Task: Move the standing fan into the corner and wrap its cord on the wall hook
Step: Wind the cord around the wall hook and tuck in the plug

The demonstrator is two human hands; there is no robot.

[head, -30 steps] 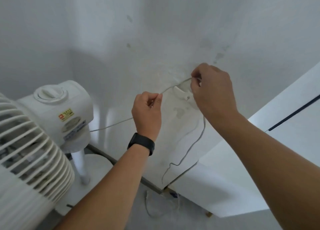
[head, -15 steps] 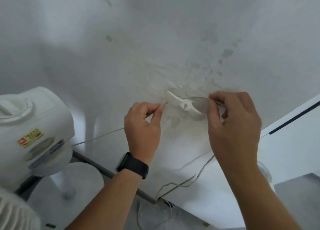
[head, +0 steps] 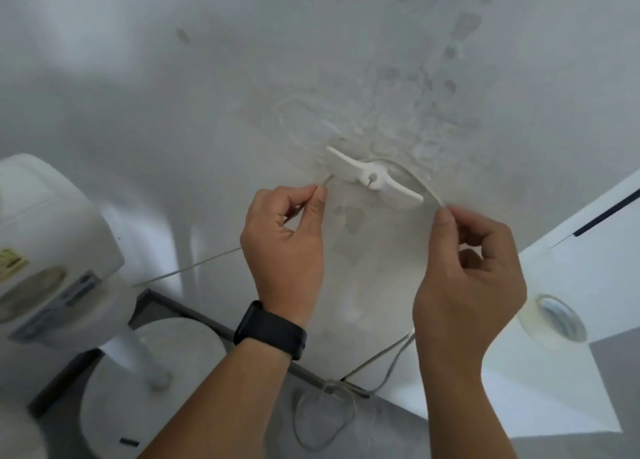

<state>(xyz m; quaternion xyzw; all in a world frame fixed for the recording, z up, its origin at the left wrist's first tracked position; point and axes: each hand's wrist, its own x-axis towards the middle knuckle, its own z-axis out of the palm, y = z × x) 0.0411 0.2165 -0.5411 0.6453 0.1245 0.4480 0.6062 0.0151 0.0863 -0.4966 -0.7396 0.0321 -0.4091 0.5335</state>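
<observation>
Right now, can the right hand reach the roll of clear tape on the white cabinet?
Probably yes, but not freely: the right hand pinches the thin grey fan cord by the white wall hook. The roll of clear tape lies close beside it, unblocked, on the white cabinet.

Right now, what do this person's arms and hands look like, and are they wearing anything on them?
Both forearms are bare, with no sleeves in view and no gloves. The left hand has a black band, like a watch or fitness tracker, round its wrist. The right hand wears nothing: no ring, band or marking shows.
</observation>
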